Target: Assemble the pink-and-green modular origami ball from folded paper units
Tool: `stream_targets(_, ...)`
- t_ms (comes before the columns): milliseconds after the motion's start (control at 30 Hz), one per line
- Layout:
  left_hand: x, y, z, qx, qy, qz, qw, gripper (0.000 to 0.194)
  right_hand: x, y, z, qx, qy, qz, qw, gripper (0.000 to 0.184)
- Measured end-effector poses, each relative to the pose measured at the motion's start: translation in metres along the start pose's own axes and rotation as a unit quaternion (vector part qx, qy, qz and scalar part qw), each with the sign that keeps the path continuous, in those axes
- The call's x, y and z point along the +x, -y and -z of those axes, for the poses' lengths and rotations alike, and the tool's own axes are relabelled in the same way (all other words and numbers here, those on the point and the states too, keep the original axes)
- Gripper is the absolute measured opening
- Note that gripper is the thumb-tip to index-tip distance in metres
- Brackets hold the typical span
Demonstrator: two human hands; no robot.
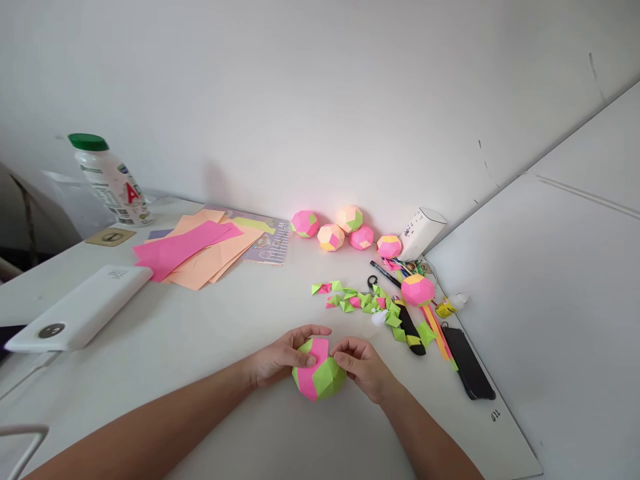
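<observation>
Faceted pink-and-green folded-paper ball point(319, 375) located at the near middle of the smooth white tabletop point(235, 320); contact with the surface cannot be confirmed. Left hand point(281, 357) grips its left side, thumb on a pink face. Right hand point(369, 371) pinches its upper right edge between thumb and fingers.

Soft, even light leaves a faint shadow point(215, 177) on the wall point(280, 93), with wide-angle stretching toward the edges.
</observation>
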State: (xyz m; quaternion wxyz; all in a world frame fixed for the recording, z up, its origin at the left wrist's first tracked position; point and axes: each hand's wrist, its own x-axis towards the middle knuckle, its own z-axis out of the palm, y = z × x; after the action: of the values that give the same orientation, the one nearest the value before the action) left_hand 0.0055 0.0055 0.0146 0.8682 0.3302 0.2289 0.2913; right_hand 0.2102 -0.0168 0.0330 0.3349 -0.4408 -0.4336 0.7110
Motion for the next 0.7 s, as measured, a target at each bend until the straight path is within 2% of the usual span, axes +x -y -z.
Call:
stream_targets(300,0.0012,0.0020,0.0022,0.029,-0.013,-0.009,0.999,0.058,-0.0008,0.0019,-0.0019,-0.019,-0.046,0.037,0.998,0.021)
stream_targets(567,0.0002,0.0025,0.0007,0.103,-0.017,0.000,0.995,0.066,-0.0034,0.0013,-0.0074,-0.050,-0.041,0.057,0.996,0.016)
stream_targets(700,0.0002,0.0031,-0.0026,0.114,-0.022,0.011,0.993,0.064,-0.0041,0.0021,-0.0088,-0.062,-0.039,0.060,0.995,0.015)
